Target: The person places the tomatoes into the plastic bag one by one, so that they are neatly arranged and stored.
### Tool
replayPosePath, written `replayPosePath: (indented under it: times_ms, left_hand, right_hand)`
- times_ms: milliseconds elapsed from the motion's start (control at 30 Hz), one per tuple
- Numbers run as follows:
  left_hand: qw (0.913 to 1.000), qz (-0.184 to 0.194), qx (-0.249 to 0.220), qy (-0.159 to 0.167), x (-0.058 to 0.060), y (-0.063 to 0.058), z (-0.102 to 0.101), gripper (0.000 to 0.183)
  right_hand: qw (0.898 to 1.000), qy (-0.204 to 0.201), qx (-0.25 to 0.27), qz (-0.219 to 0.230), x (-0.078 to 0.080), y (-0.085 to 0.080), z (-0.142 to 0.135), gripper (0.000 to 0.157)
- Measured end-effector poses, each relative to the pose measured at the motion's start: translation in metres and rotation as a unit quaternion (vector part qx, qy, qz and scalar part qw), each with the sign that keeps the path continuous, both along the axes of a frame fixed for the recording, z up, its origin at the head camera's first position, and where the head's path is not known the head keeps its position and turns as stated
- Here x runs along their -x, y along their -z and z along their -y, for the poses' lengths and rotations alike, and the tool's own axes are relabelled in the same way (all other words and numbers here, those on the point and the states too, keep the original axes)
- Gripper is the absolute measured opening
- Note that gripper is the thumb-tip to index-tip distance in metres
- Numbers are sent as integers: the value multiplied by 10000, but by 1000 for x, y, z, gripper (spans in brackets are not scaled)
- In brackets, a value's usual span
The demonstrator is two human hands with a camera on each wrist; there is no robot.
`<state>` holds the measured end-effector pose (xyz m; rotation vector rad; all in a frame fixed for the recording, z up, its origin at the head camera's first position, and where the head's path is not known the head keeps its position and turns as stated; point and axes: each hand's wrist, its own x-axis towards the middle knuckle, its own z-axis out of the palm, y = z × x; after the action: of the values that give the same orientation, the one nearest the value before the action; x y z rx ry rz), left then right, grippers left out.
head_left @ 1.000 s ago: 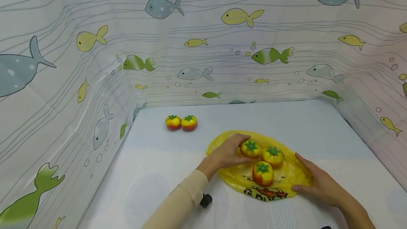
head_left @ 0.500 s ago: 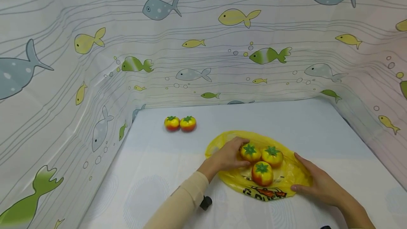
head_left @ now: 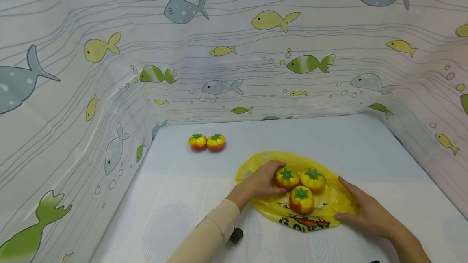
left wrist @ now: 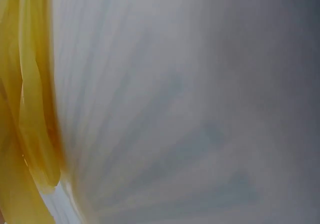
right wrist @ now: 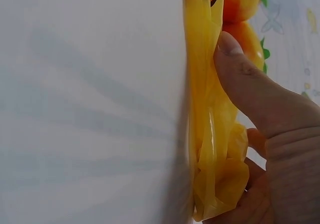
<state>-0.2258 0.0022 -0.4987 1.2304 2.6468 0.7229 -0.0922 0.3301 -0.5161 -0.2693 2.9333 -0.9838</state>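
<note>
In the head view a yellow plastic bag (head_left: 264, 206) lies flat on the table, with black lettering along its front edge. Three toy tomatoes sit on it, yellow to red with green star-shaped tops: a left one (head_left: 287, 178), a right one (head_left: 313, 180) and a front one (head_left: 302, 200). My left hand (head_left: 260, 180) holds the left toy tomato from its left side, thumb in front and fingers behind. With thumb and fingers spread around the bag's right edge, my right hand (head_left: 367, 210) grips the bag; its thumb (right wrist: 250, 81) presses the plastic in the right wrist view.
Two more toy tomatoes, one (head_left: 198, 142) touching the other (head_left: 216, 143), stand at the back left of the white table (head_left: 183, 177). Fish-patterned cloth walls (head_left: 234, 64) enclose the table's back and sides. A black object (head_left: 236, 236) shows beside the left sleeve (head_left: 208, 230).
My left hand has lowered the left toy tomato slightly toward me, and it now sits beside the other two on the bag. The right hand has stayed in place.
</note>
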Motion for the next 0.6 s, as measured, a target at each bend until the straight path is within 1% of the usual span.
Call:
replayPosePath:
  times_ms: [167, 333, 433, 600]
  left_hand:
    - [9999, -155, -17, 41, 0, -2, 1, 78]
    - [9995, -229, -208, -86, 3, -12, 7, 82]
    - [9980, -226, -567, -154, 7, -18, 16, 81]
    - [9922, -168, -1189, -332, 16, -23, 34, 76]
  right_hand:
    - [10000, -15, -16, -13, 0, 1, -1, 113]
    - [10000, -32, -73, -44, 0, 1, -1, 113]
    - [9999, -36, -92, -60, 0, 0, 0, 112]
    - [9999, -30, -95, -31, 0, -1, 1, 112]
